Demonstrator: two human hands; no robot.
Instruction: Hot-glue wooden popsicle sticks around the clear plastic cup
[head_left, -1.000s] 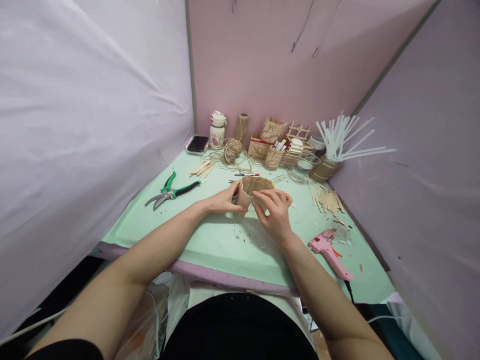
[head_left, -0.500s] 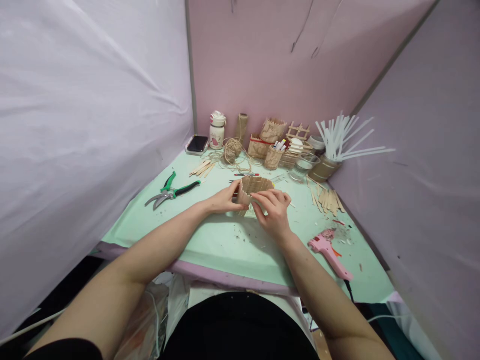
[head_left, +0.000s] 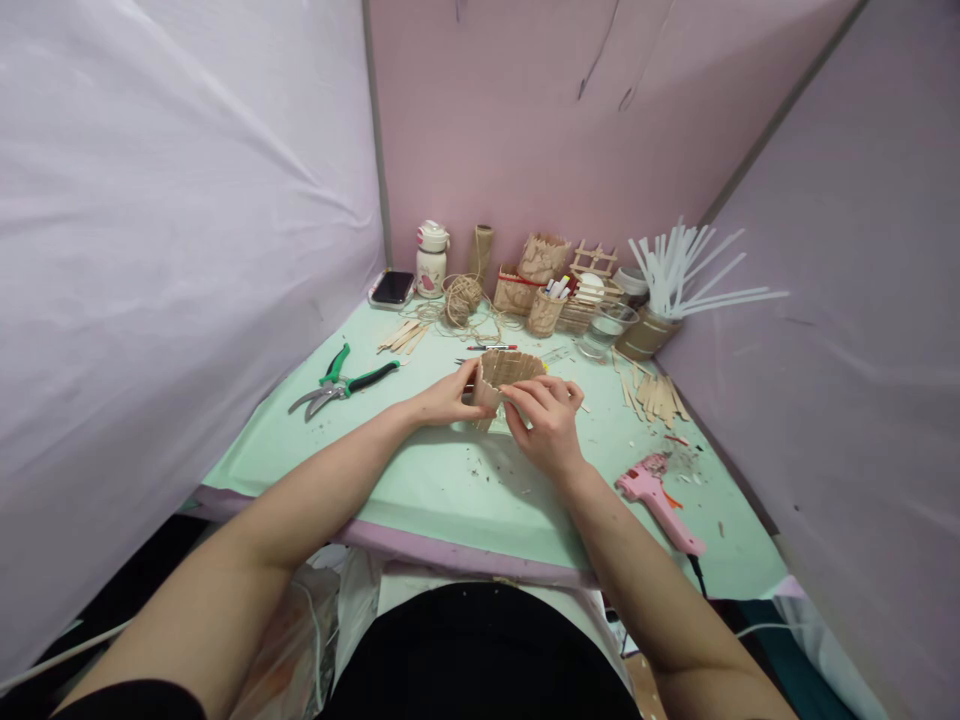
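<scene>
A small round holder made of wooden sticks (head_left: 508, 372) stands upright on the green table (head_left: 420, 480) in front of me. My left hand (head_left: 444, 400) grips its left side with thumb and fingers. My right hand (head_left: 546, 422) presses bent fingers against the near right of its wall. The lower part of the holder is hidden behind my hands.
Green-handled cutters (head_left: 341, 384) lie to the left, a pink glue gun (head_left: 660, 498) to the right with loose wooden sticks (head_left: 654, 396) beyond it. Along the back stand a phone (head_left: 393, 287), a cup (head_left: 432, 260), twine (head_left: 462, 298), stick boxes and a jar of white rods (head_left: 660, 312).
My right hand has edged slightly left and closer along the holder's wall. The left hand has stayed in place on the holder.
</scene>
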